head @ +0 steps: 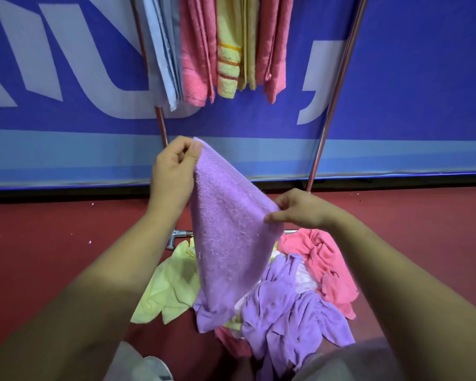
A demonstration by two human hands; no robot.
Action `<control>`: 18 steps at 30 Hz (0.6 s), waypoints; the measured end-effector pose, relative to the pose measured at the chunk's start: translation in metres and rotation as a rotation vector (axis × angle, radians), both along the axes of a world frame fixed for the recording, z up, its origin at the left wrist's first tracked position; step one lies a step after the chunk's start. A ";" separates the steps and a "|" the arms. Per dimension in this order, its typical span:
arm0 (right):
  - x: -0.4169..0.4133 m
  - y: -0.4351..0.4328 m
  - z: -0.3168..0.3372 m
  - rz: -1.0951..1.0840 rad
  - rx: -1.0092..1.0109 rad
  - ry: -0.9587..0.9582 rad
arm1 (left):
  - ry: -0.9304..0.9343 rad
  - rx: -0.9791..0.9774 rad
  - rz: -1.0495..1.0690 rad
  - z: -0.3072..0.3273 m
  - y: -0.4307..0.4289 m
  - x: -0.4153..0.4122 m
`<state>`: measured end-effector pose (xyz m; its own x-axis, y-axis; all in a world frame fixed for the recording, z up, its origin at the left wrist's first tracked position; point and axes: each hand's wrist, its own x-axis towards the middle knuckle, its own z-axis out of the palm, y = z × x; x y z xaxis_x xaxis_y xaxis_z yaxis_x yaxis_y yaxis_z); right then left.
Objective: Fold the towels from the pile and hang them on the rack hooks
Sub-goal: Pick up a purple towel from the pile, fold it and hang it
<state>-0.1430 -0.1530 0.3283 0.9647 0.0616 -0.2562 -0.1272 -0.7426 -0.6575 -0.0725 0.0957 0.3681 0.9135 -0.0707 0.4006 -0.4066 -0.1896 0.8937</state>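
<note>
A deep blue printed fabric banner fills the back wall, crossed by large pale grey letter shapes (cut off at the edges, so unreadable). A lighter sky-blue band runs along its lower part, with a thin dark gap beneath. Below lies a smooth dark red floor, dotted with a few tiny pale specks. The light is even and soft.

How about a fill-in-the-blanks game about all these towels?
The left hand and right hand pinch a ____ towel.
The striped towel hanging on the rack is mostly ____.
The pile lies on a ____ floor.
Missing words: purple; yellow; red.
</note>
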 end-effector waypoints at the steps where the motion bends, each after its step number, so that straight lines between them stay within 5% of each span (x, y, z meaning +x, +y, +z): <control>1: 0.003 -0.003 -0.002 -0.014 -0.033 -0.018 | 0.000 -0.008 0.034 0.000 0.003 0.003; 6: 0.005 -0.021 -0.014 -0.034 -0.253 0.000 | 0.043 -0.015 0.169 -0.010 0.012 0.019; 15: 0.000 -0.039 -0.009 -0.331 -0.128 -0.251 | 0.066 0.097 0.312 -0.021 0.017 0.027; 18: -0.001 -0.039 -0.006 -0.322 -0.258 -0.183 | 0.059 0.130 0.344 -0.020 0.015 0.023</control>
